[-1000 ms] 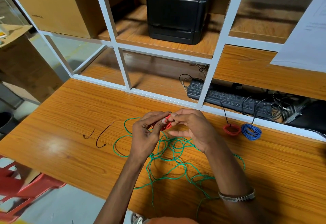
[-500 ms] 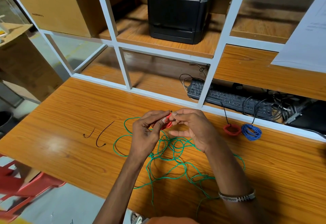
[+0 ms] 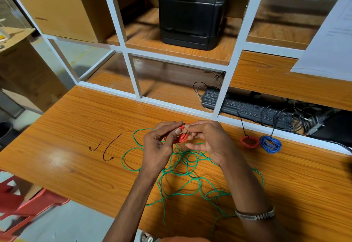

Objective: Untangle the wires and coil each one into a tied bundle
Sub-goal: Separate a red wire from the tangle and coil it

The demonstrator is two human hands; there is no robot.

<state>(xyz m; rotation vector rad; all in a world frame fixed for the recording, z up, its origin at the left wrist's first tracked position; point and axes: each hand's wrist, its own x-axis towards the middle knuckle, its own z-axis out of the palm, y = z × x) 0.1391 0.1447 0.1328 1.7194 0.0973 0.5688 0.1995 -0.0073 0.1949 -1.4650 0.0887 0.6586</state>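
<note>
two coils [image 3: 250, 141] lie right of the hands [image 3: 190, 142], before the keyboard [image 3: 245, 108].

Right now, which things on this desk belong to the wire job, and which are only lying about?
Belong to the job:
- red coil, held by left hand and right hand
- loose green wire
- tied red bundle
- tied blue bundle
- two spare black ties

Lying about:
- keyboard
- black printer
- cardboard box
- paper sheet
</note>
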